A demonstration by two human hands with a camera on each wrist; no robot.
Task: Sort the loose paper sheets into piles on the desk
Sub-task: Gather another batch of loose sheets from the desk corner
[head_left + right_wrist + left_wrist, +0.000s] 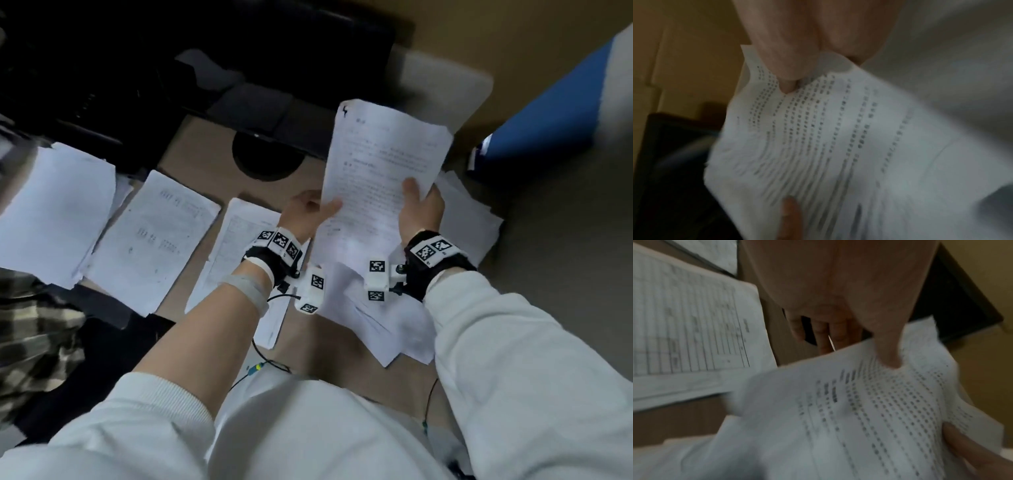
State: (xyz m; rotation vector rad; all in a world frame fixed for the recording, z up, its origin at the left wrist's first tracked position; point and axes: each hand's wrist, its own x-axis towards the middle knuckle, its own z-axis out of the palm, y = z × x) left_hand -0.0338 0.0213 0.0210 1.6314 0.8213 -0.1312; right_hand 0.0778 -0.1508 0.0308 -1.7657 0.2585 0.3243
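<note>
Both grips pinch printed sheet (383, 171): left hand (308, 209), right hand (421, 209); piles (150, 236) on brown desk (191, 150).

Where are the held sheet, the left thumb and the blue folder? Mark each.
held sheet (383, 161): head view, middle of the printed page.
left thumb (330, 208): head view, its tip on the sheet's edge.
blue folder (555, 113): head view, blue cover.

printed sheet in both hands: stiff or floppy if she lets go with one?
Probably floppy: the printed sheet already buckles where the right hand pinches it. Likely light, since the left hand holds its edge with just thumb against fingers. Its creased top edge suggests it crumples easily.
</note>
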